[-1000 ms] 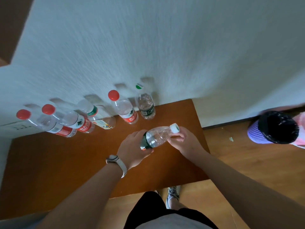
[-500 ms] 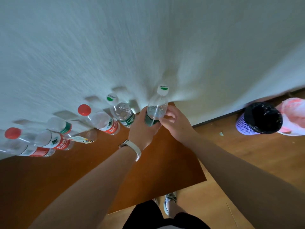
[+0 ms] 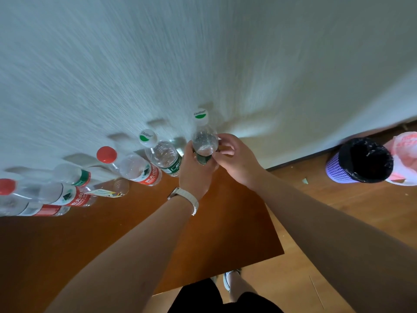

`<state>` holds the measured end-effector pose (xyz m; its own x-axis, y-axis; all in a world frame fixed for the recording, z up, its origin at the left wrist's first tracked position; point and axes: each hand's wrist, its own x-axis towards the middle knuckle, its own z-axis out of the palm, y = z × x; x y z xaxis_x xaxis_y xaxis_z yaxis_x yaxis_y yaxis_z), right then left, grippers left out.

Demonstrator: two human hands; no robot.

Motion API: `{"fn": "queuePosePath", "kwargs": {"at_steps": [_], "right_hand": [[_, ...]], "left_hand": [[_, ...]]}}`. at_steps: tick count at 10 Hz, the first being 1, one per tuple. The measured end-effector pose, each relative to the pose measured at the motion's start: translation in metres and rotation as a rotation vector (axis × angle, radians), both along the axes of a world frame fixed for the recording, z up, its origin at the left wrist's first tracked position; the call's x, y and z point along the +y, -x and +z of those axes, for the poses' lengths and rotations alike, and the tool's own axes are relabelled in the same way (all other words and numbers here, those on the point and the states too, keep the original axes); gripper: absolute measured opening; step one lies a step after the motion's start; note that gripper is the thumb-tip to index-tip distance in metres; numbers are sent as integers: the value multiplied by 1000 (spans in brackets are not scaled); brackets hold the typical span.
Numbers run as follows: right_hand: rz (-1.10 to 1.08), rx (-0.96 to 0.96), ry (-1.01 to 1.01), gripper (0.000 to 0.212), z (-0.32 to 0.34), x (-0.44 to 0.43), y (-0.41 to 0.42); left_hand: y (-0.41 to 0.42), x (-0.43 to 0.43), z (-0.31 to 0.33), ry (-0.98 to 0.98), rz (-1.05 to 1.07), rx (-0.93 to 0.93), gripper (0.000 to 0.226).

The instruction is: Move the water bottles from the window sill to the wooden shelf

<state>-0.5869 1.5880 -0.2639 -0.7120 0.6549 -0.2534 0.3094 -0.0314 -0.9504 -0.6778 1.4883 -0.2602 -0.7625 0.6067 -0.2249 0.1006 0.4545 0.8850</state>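
A clear water bottle (image 3: pixel 204 141) with a white-and-green cap and dark green label stands upright at the back right of the brown wooden shelf (image 3: pixel 237 227), against the white wall. My left hand (image 3: pixel 195 170) wraps its lower body from the left. My right hand (image 3: pixel 235 157) touches it from the right with thumb and fingertips. Left of it, a row of bottles lines the wall: a green-labelled one (image 3: pixel 163 154), a red-capped one (image 3: pixel 135 168), and several more (image 3: pixel 67 190) toward the left edge.
A purple mesh bin (image 3: pixel 358 161) with a black liner stands on the wooden floor at the right, a pink-and-white bag (image 3: pixel 404 154) beside it. My legs and a shoe (image 3: pixel 230 281) show below the shelf's front edge.
The bottle went from tilted sideways over the shelf's middle to upright at the back right by the wall. Both hands moved with it, and the view shifted right.
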Motion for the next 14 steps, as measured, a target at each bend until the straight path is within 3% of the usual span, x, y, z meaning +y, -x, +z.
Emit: {"fn": "queuePosePath", "kwargs": {"at_steps": [2, 5, 7, 8, 10, 12, 14], "right_hand": [[11, -37, 31, 53, -12, 2, 4], [47, -33, 6, 29, -7, 3, 9], [45, -64, -13, 37, -3, 0, 7], [42, -110, -38, 46, 1, -1, 2], [52, -168, -188, 52, 15, -10, -18], [171, -137, -547, 39, 41, -23, -32], [407, -125, -937, 40, 77, -46, -34]], "left_hand": [[2, 1, -6, -35, 88, -52, 48], [2, 2, -9, -10, 106, -83, 56], [-19, -19, 4, 91, 74, -113, 88], [-24, -40, 9, 137, 44, -86, 84], [-13, -82, 33, 242, -97, 115, 67], [1, -122, 60, 389, -272, 487, 58], [6, -165, 88, 380, -300, 778, 54]]}}
